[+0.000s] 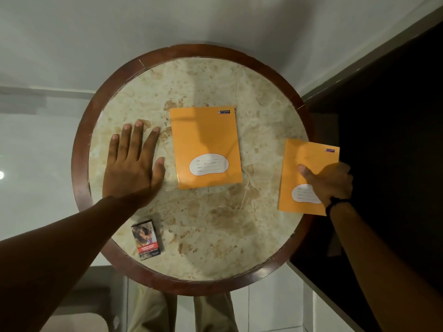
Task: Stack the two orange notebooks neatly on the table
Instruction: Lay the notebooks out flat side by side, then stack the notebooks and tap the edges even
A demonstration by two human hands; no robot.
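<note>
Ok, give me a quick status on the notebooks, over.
Left hand flat on table, empty. Right hand gripping second notebook at table's right edge. First notebook lies centre, not yet stacked. Small box near front, clear of path.

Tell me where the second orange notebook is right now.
In the head view it sits at the table's right edge, overhanging the rim, gripped by the right hand, right of the centre notebook.

Home room, round marble-topped table (191, 236) with wooden rim, tiled floor (275, 305), cigarette pack (146, 239)
</note>
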